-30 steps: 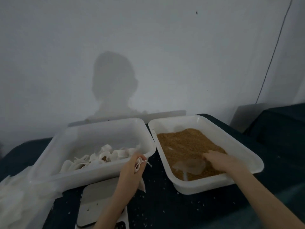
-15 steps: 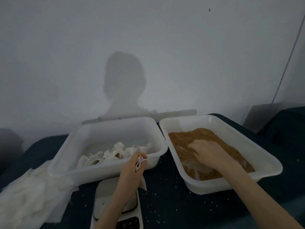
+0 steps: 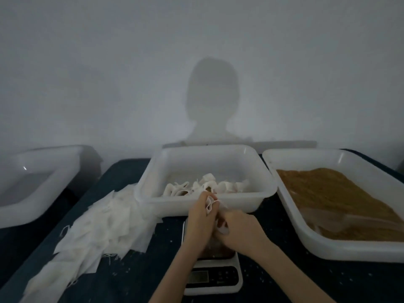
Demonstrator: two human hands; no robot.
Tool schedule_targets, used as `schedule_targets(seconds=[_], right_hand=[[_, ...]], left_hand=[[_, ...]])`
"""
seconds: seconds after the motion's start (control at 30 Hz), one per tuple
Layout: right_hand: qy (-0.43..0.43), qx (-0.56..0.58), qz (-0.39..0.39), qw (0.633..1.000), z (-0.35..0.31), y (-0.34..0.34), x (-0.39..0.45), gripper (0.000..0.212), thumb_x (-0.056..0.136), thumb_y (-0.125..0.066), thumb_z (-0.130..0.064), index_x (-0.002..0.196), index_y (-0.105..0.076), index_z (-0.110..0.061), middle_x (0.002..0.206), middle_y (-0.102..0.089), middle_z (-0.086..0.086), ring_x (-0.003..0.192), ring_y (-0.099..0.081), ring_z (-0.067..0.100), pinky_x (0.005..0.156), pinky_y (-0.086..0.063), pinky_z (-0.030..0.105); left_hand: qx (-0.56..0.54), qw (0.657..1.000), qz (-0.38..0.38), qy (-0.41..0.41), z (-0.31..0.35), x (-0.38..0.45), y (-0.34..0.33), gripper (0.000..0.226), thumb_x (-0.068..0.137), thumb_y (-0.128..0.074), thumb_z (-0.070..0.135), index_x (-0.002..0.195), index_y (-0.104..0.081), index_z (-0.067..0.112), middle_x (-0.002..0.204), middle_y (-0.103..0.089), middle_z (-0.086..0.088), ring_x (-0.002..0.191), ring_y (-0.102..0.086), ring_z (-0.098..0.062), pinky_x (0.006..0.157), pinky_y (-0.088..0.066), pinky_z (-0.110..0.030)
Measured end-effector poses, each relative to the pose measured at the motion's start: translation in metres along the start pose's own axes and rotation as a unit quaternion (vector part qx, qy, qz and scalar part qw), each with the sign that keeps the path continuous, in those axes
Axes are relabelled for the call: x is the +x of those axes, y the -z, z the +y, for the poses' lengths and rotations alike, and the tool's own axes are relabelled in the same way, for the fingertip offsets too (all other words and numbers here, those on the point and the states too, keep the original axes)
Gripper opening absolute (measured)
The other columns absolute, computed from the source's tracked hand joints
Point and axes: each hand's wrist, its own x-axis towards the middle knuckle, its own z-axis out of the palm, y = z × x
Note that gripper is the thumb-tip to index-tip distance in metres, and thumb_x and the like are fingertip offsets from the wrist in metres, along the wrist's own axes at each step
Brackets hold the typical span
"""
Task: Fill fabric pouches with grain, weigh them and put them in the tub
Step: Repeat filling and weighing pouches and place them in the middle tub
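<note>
1. Behind the dark table [image 3: 135, 278] rises a plain pale wall [image 3: 109, 62] carrying the shadow of a head and shoulders.
2. Both hands meet over a small white scale [image 3: 215, 277] at the table's near edge.
3. Left hand [image 3: 200, 221]: fingers curled tight around the gathered top of a white fabric pouch [image 3: 211, 205].
4. Right hand [image 3: 239, 234]: fingers closed beside the left, touching it; what it grips is hidden.
5. Just behind the hands sits a white tub [image 3: 207, 202] with filled pouches [image 3: 207, 185] lying in it.
6. At right, a white tray [image 3: 328, 248] holds brown grain [image 3: 332, 193] and a clear scoop [image 3: 341, 221] lying in it.
7. Left of the tub, a heap of flat empty pouches [image 3: 102, 228] spreads across the table.
8. Farther left stands another white tub [image 3: 37, 206], blurred.
9. Loose grains speckle the table near the scale.
</note>
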Motion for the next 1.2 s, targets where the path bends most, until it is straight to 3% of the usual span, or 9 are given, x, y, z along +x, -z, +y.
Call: schedule_targets(seconds=[0.17,0.3,0.43,0.53,0.73,0.83,0.97,1.07,1.2], right_hand=[[-0.034,-0.026,0.07,0.997,0.007,-0.02,0.005,0.028,0.091,-0.052,-0.042,0.116,-0.057,-0.029,0.102,-0.068,-0.008,0.09,-0.065,0.011,0.065,-0.04,0.018],[-0.015,-0.017,0.063,0.998,0.013,-0.026,0.005,0.021,0.095,-0.049,-0.037,0.107,-0.065,-0.032,0.108,-0.064,-0.012,0.096,-0.06,0.008,0.072,-0.042,0.019],[0.02,-0.052,0.083,0.995,0.01,-0.025,0.001,0.013,0.085,-0.067,-0.035,0.095,-0.073,-0.029,0.087,-0.064,-0.008,0.085,-0.06,0.013,0.07,-0.043,0.023],[0.029,-0.081,0.134,0.987,0.006,-0.023,-0.003,0.016,0.063,-0.087,-0.031,0.068,-0.072,-0.025,0.065,-0.06,-0.009,0.064,-0.06,0.013,0.058,-0.047,0.026],[0.03,-0.049,0.135,0.989,0.007,-0.032,-0.007,0.007,0.075,-0.076,-0.025,0.077,-0.07,-0.023,0.077,-0.061,-0.008,0.076,-0.059,0.011,0.074,-0.044,0.024],[0.012,0.012,0.112,0.994,0.015,-0.034,-0.008,0.013,0.085,-0.066,-0.032,0.094,-0.072,-0.024,0.091,-0.063,-0.01,0.087,-0.056,0.008,0.082,-0.039,0.022],[0.003,0.062,0.126,0.99,0.027,-0.037,-0.014,0.023,0.086,-0.067,-0.026,0.109,-0.07,-0.023,0.101,-0.064,-0.01,0.095,-0.055,0.004,0.088,-0.04,0.023],[-0.04,0.145,0.172,0.973,0.04,-0.041,-0.02,0.018,0.088,-0.066,-0.012,0.105,-0.071,-0.018,0.098,-0.064,-0.009,0.094,-0.058,0.003,0.086,-0.041,0.016],[-0.16,0.306,0.188,0.919,0.053,-0.044,-0.024,0.024,0.093,-0.058,-0.008,0.09,-0.067,-0.03,0.093,-0.066,-0.015,0.09,-0.06,-0.007,0.079,-0.043,0.007]], left_hand=[[-0.006,1.0,-0.012,0.005,-0.015,-0.001,-0.003,0.014,0.093,-0.057,0.023,0.083,-0.05,0.03,0.066,-0.056,0.014,0.059,-0.052,0.001,0.054,-0.041,-0.012],[0.178,0.976,-0.119,0.042,-0.036,0.009,0.008,0.02,0.092,-0.056,0.024,0.074,-0.049,0.021,0.066,-0.049,0.011,0.063,-0.047,-0.004,0.059,-0.038,-0.013],[0.222,0.968,-0.102,-0.048,-0.048,0.004,0.032,0.004,0.08,-0.068,0.03,0.079,-0.07,0.033,0.066,-0.052,0.025,0.074,-0.046,0.009,0.067,-0.033,-0.007],[0.25,0.961,-0.09,-0.07,-0.049,0.002,0.036,0.012,0.082,-0.068,0.027,0.087,-0.073,0.036,0.073,-0.047,0.03,0.084,-0.042,0.005,0.076,-0.033,-0.019],[0.153,0.979,-0.131,-0.012,-0.047,-0.004,0.039,0.009,0.088,-0.065,0.023,0.092,-0.072,0.027,0.094,-0.07,0.012,0.088,-0.061,0.002,0.085,-0.047,-0.017],[0.108,0.981,-0.158,0.008,-0.042,-0.01,0.046,0.009,0.083,-0.068,0.041,0.092,-0.066,0.043,0.094,-0.07,0.015,0.087,-0.061,0.007,0.081,-0.047,-0.011],[0.044,0.986,-0.162,0.003,-0.044,-0.018,0.054,0.021,0.08,-0.073,0.036,0.099,-0.065,0.04,0.102,-0.066,0.024,0.099,-0.058,0.009,0.083,-0.043,-0.006],[-0.022,0.986,-0.161,0.023,-0.052,-0.023,0.063,0.029,0.082,-0.071,0.026,0.109,-0.064,0.035,0.111,-0.061,0.026,0.105,-0.055,0.005,0.084,-0.044,-0.009],[-0.137,0.979,-0.144,0.054,-0.06,-0.027,0.07,0.035,0.076,-0.069,0.032,0.11,-0.067,0.023,0.113,-0.066,0.006,0.105,-0.061,-0.011,0.087,-0.052,-0.026]])
